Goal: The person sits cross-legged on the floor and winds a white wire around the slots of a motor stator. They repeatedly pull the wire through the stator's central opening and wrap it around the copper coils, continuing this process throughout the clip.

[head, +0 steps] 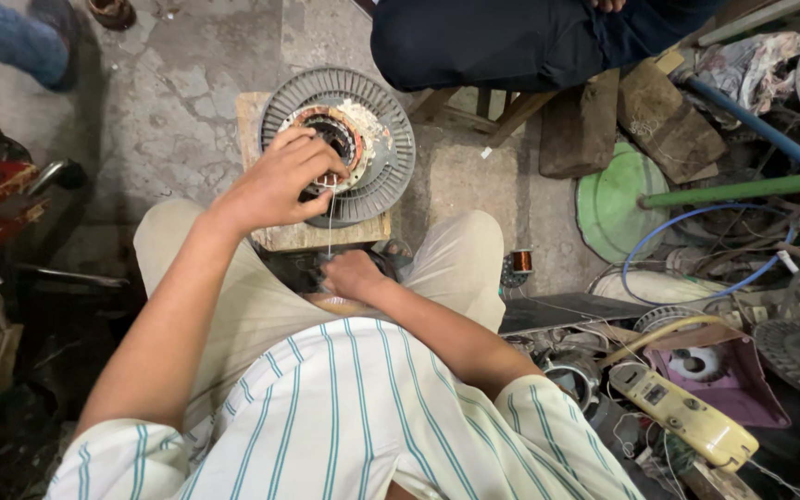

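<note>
The round grey metal motor part with thin slots all around its edge [338, 143] lies flat on a small pale wooden block [275, 233], right in front of the person's knees. In the middle of the motor part sits a ring of brown copper wire. Some of that ring looks white and crusty, and some looks dark and burnt.

The person's left hand [275, 183] rests on the near side of the motor part, and its fingers are bent down onto the copper ring. They pinch the top of a thin pale thread [330, 218]. The thread runs straight down from the motor part, over the front of the wooden block. The right hand [352, 275] is just below the block, between the person's legs. It is curled shut around the bottom end of the thread, so the thread looks tight between both hands.

To the right of the motor part, a purple plastic box [729, 366] lies on the floor among tangled wires. Inside it is a round white part. A yellow hand meter [682, 415] lies just in front of the box. A small spool of copper wire [521, 261] stands near the person's right knee. A flat green round lid [613, 199] leans behind it. Past the motor part, another person in dark trousers [502, 42] sits.
</note>
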